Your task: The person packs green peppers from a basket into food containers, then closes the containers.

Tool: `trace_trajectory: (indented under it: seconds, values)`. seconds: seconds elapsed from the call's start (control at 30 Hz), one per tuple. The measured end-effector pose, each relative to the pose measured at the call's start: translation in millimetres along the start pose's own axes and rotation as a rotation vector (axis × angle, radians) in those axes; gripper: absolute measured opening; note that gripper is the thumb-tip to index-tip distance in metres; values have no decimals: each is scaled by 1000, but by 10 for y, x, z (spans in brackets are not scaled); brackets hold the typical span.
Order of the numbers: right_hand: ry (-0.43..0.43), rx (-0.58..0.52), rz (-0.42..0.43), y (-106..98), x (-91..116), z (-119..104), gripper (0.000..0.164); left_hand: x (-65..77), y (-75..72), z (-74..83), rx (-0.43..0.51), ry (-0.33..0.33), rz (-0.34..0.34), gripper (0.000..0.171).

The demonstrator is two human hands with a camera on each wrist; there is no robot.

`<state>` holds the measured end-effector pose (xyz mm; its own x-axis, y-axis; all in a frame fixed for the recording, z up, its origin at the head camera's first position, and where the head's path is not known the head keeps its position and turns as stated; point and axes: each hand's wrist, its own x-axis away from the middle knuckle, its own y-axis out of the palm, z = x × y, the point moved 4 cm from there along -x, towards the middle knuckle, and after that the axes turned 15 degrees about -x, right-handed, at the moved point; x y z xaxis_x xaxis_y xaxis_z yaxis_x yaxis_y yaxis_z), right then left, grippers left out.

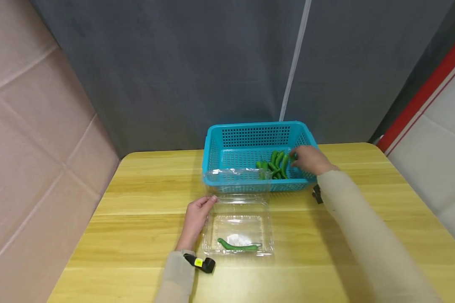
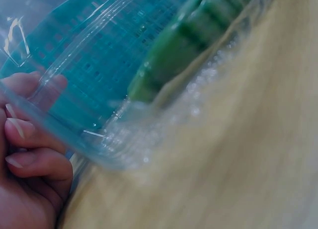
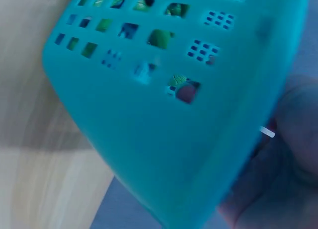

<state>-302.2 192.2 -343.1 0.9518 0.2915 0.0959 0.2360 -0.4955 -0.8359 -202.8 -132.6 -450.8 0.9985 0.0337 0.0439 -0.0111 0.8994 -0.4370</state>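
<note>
A clear plastic clamshell box (image 1: 265, 227) lies with its lid raised, the lid (image 1: 236, 181) leaning over the basket's front rim. One long green chili pepper (image 1: 236, 246) lies along the box's near side; it shows blurred in the left wrist view. My left hand (image 1: 197, 216) pinches the box's left edge near the hinge, with curled fingers (image 2: 39, 164) outside the wall. Inside the right end of a blue basket (image 1: 212, 147), my right hand (image 1: 309, 159) pinches a green chili pepper (image 1: 294, 157), mostly covered by the fingers. Several more peppers (image 1: 276, 164) lie beside it.
The blue basket's perforated wall (image 3: 149, 114) fills much of the right wrist view and hides the right fingertips. Both stand on a wooden table (image 1: 144, 227). A grey curtain (image 1: 174, 75) hangs behind the table, with pale walls at both sides.
</note>
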Motion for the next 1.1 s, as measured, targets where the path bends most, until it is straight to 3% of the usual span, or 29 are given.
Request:
trace_trajectory:
  seconds: [0.1,0.3,0.53,0.77,1.1]
  values:
    - [-15,10,13,-37,41,-38,34,63,-32,127,-18,1,-4,28]
    - [-45,34,47,-92,98,-93,35,69,-36,162,-17,11,-7,26]
    - [-74,13,125,-169,151,-92,32,-77,26,-107,5,9,8,36]
    - [-77,7,188,-234,221,-134,38,53,-51,142,-4,17,-11,30]
    - [-141,18,296,-397,347,-293,35,64,-49,138,-24,-2,-4,30]
